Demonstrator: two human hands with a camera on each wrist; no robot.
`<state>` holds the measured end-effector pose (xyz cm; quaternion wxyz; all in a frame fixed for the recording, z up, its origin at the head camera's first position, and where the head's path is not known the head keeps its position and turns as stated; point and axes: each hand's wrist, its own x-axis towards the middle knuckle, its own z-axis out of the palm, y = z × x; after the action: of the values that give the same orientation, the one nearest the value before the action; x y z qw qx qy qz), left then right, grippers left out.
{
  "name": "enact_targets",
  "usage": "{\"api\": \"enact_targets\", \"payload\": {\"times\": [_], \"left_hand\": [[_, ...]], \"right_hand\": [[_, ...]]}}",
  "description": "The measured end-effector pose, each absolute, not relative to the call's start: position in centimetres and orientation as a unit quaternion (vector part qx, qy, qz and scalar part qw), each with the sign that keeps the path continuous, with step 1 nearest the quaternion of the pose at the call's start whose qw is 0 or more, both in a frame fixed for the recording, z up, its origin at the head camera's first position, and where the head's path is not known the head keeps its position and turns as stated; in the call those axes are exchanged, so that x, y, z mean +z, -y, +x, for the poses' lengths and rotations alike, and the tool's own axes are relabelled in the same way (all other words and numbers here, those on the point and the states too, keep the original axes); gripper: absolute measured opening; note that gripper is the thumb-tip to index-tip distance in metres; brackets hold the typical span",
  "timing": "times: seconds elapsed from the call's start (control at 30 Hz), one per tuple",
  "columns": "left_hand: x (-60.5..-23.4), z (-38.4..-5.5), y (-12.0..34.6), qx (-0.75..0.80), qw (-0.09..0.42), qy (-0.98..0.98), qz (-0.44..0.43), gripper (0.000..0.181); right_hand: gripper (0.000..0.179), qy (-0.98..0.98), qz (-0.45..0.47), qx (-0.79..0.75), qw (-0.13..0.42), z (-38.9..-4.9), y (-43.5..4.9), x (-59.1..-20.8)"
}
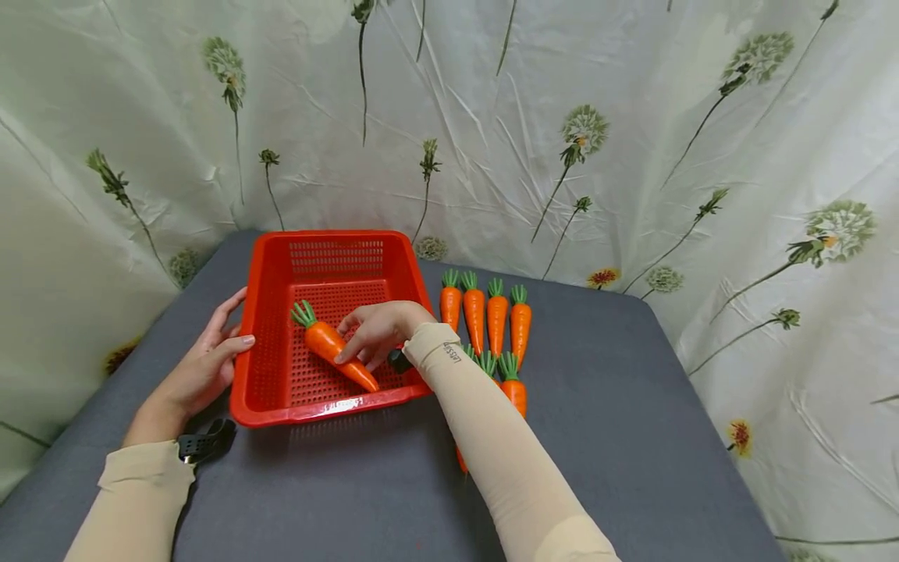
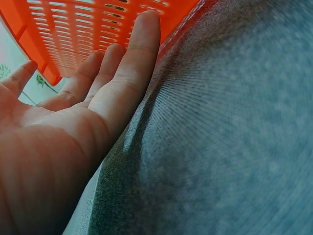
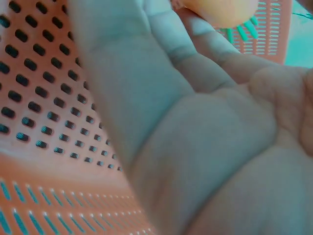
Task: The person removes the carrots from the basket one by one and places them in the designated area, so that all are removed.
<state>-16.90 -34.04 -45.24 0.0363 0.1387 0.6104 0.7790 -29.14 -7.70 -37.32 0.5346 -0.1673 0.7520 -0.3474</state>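
An orange carrot (image 1: 326,342) with green stalks lies slanted inside the red basket (image 1: 330,410); its stalk end points to the far left. My right hand (image 1: 382,332) reaches over the basket's right side and holds this carrot between thumb and fingers. In the right wrist view, part of the carrot (image 3: 225,11) shows beyond the fingers, above the perforated floor. My left hand (image 1: 204,367) is at the basket's left side, thumb by the rim. The left wrist view shows its fairly straight fingers (image 2: 129,63) against the slotted outer wall.
Right of the basket, several carrots (image 1: 497,312) lie in a row, stalks away from me. A second group, including a nearer carrot (image 1: 515,394), is partly hidden under my right forearm. A grey cloth (image 1: 597,421) covers the table; a flower-printed curtain (image 1: 492,156) hangs behind.
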Motion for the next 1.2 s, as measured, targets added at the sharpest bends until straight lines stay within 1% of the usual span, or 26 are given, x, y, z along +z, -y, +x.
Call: {"api": "enact_targets", "payload": {"times": [0.1,0.23,0.47,0.77,0.93,1.2], "left_hand": [[-45.2,-17.1,33.9,0.781,0.039,-0.607,0.143,0.071],[-45.2,-17.0,34.1,0.777,0.042,-0.612,0.139,0.071],[-45.2,-17.0,34.2,0.779,0.047,-0.611,0.134,0.071],[-45.3,-17.2,34.0,0.786,0.05,-0.602,0.132,0.071],[-45.2,-17.2,33.9,0.787,0.05,-0.601,0.134,0.071],[-45.2,-17.1,33.9,0.782,0.045,-0.607,0.135,0.07]], "right_hand": [[0.052,-0.763,-0.175,-0.367,0.503,-29.2,7.1,-36.9],[0.053,-0.765,-0.191,-0.391,0.475,-29.2,6.6,-36.2],[0.053,-0.75,-0.2,-0.425,0.465,-29.3,5.4,-35.2],[0.051,-0.754,-0.222,-0.44,0.435,-29.6,3.3,-33.9],[0.054,-0.757,-0.231,-0.45,0.414,-29.6,2.0,-33.4],[0.057,-0.761,-0.23,-0.461,0.395,-29.1,-0.4,-32.7]]}}
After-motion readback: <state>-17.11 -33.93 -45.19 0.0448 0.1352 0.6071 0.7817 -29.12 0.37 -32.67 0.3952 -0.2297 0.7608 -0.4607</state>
